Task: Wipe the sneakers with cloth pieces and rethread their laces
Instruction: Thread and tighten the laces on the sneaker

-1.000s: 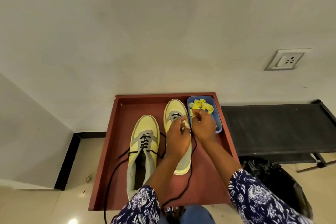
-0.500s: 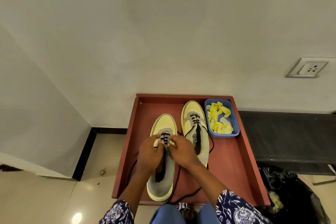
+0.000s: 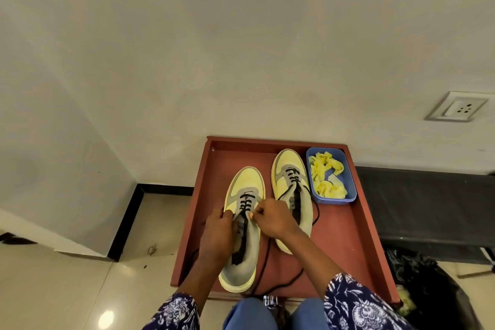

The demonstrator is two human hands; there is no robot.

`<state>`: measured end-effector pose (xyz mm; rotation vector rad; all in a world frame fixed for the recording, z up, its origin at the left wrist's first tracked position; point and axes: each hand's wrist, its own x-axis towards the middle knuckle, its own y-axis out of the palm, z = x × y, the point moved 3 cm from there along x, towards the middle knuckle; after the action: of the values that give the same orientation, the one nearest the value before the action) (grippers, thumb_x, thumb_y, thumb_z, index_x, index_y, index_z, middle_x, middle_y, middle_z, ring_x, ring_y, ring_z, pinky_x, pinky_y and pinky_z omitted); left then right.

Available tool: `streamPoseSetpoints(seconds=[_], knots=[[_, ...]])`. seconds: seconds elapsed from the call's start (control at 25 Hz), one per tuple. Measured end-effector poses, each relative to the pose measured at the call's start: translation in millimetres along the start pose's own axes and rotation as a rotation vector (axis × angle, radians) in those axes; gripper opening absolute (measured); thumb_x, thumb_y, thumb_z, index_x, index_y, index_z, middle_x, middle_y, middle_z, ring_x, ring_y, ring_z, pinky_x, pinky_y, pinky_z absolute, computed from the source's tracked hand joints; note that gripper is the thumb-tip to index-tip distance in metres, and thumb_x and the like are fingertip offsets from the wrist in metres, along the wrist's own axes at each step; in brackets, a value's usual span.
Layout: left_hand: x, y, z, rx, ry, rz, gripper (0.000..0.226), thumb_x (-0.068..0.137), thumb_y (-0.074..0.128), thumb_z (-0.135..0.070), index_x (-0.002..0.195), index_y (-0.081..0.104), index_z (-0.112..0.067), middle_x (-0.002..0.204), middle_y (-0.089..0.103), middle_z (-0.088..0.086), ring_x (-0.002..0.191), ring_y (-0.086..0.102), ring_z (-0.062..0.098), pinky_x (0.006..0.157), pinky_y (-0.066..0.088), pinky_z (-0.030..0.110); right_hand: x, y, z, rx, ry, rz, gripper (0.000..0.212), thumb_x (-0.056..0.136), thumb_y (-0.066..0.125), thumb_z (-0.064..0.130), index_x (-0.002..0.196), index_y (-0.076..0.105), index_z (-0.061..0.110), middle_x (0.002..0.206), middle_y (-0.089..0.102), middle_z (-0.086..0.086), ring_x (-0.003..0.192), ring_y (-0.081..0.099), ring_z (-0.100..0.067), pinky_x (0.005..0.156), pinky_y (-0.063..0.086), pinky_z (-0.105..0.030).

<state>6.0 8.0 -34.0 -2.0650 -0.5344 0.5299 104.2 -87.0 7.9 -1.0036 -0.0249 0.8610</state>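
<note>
Here my left hand (image 3: 217, 230) and right hand (image 3: 270, 218) pinch the thin black lace (image 3: 245, 202) on the yellow-and-grey fabric sneaker (image 3: 242, 225); uneven pulling may slip it from an eyelet.

Navy sleeves (image 3: 359, 305) with white floral print, blue trousers (image 3: 249, 316).

A reddish-brown tabletop (image 3: 345, 227) with a raised rim carries two yellow-and-grey sneakers: one (image 3: 245, 187) under the hands, the other (image 3: 288, 166) just beyond the right hand (image 3: 273, 218). A blue tub (image 3: 351, 182) of yellow cloth pieces (image 3: 325, 177) sits further right
</note>
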Motion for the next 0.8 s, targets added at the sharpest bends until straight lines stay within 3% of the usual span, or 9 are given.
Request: streamPoseSetpoints(seconds=[0.16,0.44,0.6,0.8], knots=[[-1.6,-0.7,-2.6,0.022,-0.046,-0.053,0.028,0.096,0.041,-0.026,0.116,0.051,-0.01,0.113,0.049,0.007,0.101,0.05,0.021,0.081,0.051,0.033,8.2,-14.4,12.7,-0.034,-0.038,0.016,0.023,0.084,0.054,0.01,0.077,0.067,-0.007,0.086,0.07,-0.02,0.085,0.063,-0.034,0.071,0.051,-0.035],[3.7,-7.6,-8.1,-0.006,-0.055,-0.064,0.023,0.094,0.045,-0.024,0.105,0.053,-0.006,0.106,0.049,0.009,0.095,0.051,0.024,0.075,0.053,0.039,7.7,-37.1,21.9,-0.133,-0.046,0.015,0.016,0.08,0.057,0.004,0.08,0.067,-0.009,0.08,0.069,-0.024,0.081,0.065,-0.035,0.069,0.052,-0.035],[6.4,-11.2,-9.8,-0.03,-0.048,-0.084,0.022,0.092,0.05,-0.021,0.108,0.054,-0.006,0.107,0.05,0.008,0.093,0.053,0.023,0.077,0.054,0.039,2.7,-49.6,30.3,-0.118,-0.019,0.054,0.015,0.081,0.06,0.006,0.084,0.067,-0.007,0.078,0.069,-0.025,0.071,0.068,-0.036,0.071,0.059,-0.043],[7.6,-13.2,-10.5,0.0,-0.058,-0.068,0.022,0.093,0.048,-0.019,0.108,0.054,-0.006,0.111,0.05,0.01,0.096,0.052,0.023,0.081,0.052,0.033,-16.9,-78.0,44.7,-0.075,0.043,0.154,0.021,0.087,0.06,0.014,0.086,0.067,-0.006,0.063,0.066,-0.016,0.042,0.056,-0.019,0.047,0.05,-0.022]])
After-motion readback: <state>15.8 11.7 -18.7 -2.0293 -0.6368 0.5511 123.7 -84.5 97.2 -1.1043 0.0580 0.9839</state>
